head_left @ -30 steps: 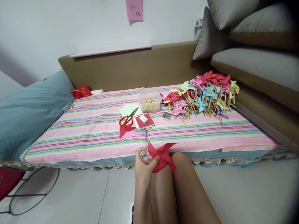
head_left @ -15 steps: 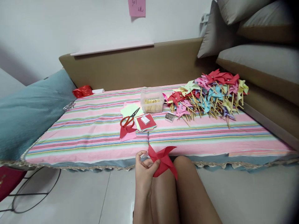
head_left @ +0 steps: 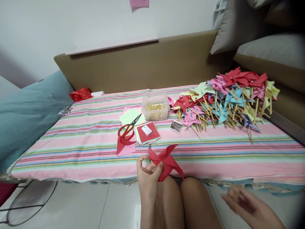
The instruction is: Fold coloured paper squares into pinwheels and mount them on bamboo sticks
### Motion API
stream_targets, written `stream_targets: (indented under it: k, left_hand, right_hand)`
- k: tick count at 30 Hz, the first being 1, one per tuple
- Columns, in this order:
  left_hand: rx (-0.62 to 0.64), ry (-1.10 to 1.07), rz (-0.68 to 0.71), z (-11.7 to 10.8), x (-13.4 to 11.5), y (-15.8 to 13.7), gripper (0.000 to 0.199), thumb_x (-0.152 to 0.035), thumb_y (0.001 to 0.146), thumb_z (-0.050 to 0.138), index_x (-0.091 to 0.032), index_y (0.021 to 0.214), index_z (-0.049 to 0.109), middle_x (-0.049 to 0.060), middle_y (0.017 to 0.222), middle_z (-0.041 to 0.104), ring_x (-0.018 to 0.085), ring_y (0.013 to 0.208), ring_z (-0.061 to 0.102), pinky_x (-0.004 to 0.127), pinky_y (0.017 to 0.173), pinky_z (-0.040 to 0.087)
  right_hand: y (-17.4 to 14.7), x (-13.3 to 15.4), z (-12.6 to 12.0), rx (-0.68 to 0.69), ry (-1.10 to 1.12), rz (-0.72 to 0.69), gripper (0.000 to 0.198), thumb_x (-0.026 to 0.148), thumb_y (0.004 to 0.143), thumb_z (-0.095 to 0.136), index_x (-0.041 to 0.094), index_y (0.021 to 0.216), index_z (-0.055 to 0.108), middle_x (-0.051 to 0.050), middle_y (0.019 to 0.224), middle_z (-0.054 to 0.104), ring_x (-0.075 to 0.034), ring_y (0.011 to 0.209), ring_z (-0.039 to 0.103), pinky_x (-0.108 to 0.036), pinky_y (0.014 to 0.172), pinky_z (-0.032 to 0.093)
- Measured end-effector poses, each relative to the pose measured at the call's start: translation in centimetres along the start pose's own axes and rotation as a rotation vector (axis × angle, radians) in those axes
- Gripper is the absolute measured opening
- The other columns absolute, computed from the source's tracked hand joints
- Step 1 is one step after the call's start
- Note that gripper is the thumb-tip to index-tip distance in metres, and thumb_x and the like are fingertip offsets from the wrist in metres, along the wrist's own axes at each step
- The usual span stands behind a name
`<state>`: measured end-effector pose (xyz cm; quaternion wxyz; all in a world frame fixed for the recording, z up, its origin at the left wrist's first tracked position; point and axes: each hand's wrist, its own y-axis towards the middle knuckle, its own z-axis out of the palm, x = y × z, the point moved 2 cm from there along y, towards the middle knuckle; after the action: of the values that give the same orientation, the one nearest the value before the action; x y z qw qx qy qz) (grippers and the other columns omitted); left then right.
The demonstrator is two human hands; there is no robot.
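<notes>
One red pinwheel [head_left: 167, 161] sits pinched in the left hand [head_left: 149, 175] near the knees [head_left: 197, 194]; the right hand [head_left: 244, 200], grip too blurred to tell, has just entered view, seemingly making two-handed work possible

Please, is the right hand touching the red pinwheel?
Apart. The head view shows a clear gap, with a knee visible between the right hand and the red pinwheel, which the left hand pinches.

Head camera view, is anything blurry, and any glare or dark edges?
In the head view, the right hand is blurred, the left hand and red paper pinwheel clearer; head view, floor: a pale glare patch; head view, upper right corner: darkened.
</notes>
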<state>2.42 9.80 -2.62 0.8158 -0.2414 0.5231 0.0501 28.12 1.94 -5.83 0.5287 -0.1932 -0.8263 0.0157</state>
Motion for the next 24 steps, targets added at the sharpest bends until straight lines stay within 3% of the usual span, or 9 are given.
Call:
stream_targets:
  k: [3, 5, 7, 10, 14, 24]
  left_hand:
    - [0.012, -0.02, 0.019, 1.8, 0.8, 1.2, 0.065, -0.028, 0.056, 0.084, -0.024, 0.1, 0.037, 0.0, 0.063, 0.071, 0.015, 0.053, 0.065, 0.023, 0.056, 0.049]
    - [0.016, -0.011, 0.012, 2.5, 1.5, 1.8, 0.063, -0.028, 0.057, 0.083, -0.024, 0.098, 0.035, -0.001, 0.06, 0.07, 0.013, 0.051, 0.062, 0.022, 0.056, 0.048]
    - [0.033, 0.019, -0.026, 2.6, 2.4, 2.2, 0.064, -0.03, 0.056, 0.084, -0.025, 0.096, 0.034, -0.003, 0.057, 0.068, 0.011, 0.046, 0.058, 0.021, 0.053, 0.045]
    - [0.052, 0.069, -0.102, 1.9, 3.9, 2.3, 0.066, -0.034, 0.056, 0.084, -0.025, 0.097, 0.033, -0.005, 0.055, 0.065, 0.011, 0.043, 0.054, 0.019, 0.048, 0.04]
    - [0.065, 0.097, -0.159, 0.7, 5.6, 2.2, 0.066, -0.035, 0.06, 0.083, -0.027, 0.104, 0.035, -0.006, 0.056, 0.063, 0.014, 0.048, 0.059, 0.022, 0.05, 0.044]
    - [0.089, 0.057, -0.156, 0.5, 5.6, 2.4, 0.067, -0.03, 0.063, 0.081, -0.026, 0.108, 0.031, -0.007, 0.053, 0.061, 0.015, 0.05, 0.06, 0.022, 0.052, 0.045]
  right_hand:
    - [6.8, 6.3, 2.0, -0.163, -0.108, -0.368, 0.021, 0.046, 0.079, 0.062, 0.026, 0.073, 0.063, -0.002, 0.071, 0.064, -0.022, 0.069, 0.062, -0.035, 0.064, 0.051]
    - [11.2, 10.5, 3.9, -0.224, -0.203, -0.699, 0.019, 0.038, 0.086, 0.056, 0.024, 0.077, 0.066, -0.004, 0.083, 0.069, -0.023, 0.085, 0.062, -0.038, 0.081, 0.048]
    - [15.1, 13.2, 6.0, -0.21, -0.395, -0.874, 0.022, 0.029, 0.089, 0.053, 0.022, 0.075, 0.069, -0.007, 0.105, 0.069, -0.026, 0.108, 0.055, -0.043, 0.095, 0.04]
    - [19.4, 14.3, 8.6, -0.121, -0.718, -0.891, 0.021, 0.019, 0.084, 0.057, 0.021, 0.069, 0.072, -0.006, 0.123, 0.064, -0.031, 0.123, 0.043, -0.047, 0.095, 0.035]
    - [21.8, 13.6, 10.7, -0.04, -1.007, -0.843, 0.026, 0.011, 0.081, 0.054, 0.019, 0.066, 0.074, -0.008, 0.124, 0.063, -0.034, 0.125, 0.036, -0.049, 0.095, 0.029]
    - [22.8, 13.6, 12.5, -0.031, -1.104, -0.782, 0.031, 0.003, 0.083, 0.047, 0.014, 0.082, 0.076, -0.012, 0.11, 0.07, -0.034, 0.124, 0.037, -0.047, 0.093, 0.028]
